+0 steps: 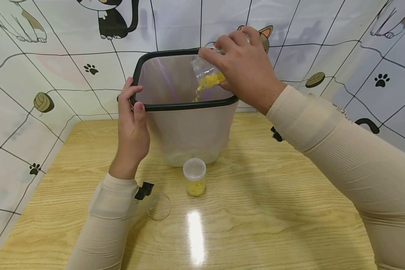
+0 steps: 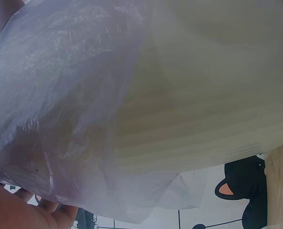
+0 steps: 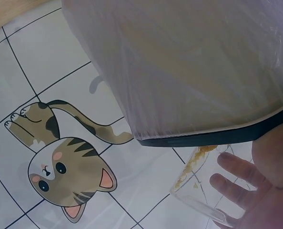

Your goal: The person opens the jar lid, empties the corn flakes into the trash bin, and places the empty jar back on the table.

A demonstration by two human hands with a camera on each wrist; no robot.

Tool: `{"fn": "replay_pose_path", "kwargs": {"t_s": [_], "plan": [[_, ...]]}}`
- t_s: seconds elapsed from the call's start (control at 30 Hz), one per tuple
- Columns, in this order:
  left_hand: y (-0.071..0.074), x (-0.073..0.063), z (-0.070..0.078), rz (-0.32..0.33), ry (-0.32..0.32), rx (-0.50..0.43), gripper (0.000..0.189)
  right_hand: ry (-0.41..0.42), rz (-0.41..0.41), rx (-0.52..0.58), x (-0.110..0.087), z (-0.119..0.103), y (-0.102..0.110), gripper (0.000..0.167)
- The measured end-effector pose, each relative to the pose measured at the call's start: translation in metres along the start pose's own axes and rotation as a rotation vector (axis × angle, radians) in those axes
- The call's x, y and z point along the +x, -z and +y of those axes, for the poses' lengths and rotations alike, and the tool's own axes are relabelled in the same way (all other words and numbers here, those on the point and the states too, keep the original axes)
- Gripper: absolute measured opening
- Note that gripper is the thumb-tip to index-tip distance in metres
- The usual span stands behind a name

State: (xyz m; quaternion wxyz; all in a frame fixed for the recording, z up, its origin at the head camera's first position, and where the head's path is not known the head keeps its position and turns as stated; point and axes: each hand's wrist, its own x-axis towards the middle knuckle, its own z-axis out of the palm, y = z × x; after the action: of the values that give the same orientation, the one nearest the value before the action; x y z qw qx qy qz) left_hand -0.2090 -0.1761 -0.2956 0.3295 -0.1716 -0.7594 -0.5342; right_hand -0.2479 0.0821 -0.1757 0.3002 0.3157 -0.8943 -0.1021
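Observation:
In the head view my right hand [image 1: 244,67] grips a clear plastic jar [image 1: 202,68], tilted over the mouth of a trash can. Small yellow bits [image 1: 209,80] spill from the jar into the can. The trash can [image 1: 190,127] is pale and translucent, with a black rim and a thin plastic liner [image 2: 75,90] folded over its outside. My left hand [image 1: 133,129] holds the can's left side at the rim, fingers over the edge. The right wrist view shows the jar [image 3: 194,191] in the right fingers, with bits along its wall.
A second clear jar [image 1: 194,177], part filled with yellow bits, stands upright in front of the can. A clear round lid [image 1: 159,206] lies on the wooden table [image 1: 256,225] near my left wrist. Behind the can hangs a cat-patterned wall covering [image 1: 175,22].

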Motion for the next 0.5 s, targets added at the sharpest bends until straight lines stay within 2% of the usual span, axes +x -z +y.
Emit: {"fn": "replay_pose_path", "kwargs": {"t_s": [0.5], "plan": [[-0.0003, -0.0002, 0.0007, 0.007, -0.002, 0.006, 0.092, 0.008, -0.001, -0.019, 0.0, -0.0002, 0.0005, 0.068]]}}
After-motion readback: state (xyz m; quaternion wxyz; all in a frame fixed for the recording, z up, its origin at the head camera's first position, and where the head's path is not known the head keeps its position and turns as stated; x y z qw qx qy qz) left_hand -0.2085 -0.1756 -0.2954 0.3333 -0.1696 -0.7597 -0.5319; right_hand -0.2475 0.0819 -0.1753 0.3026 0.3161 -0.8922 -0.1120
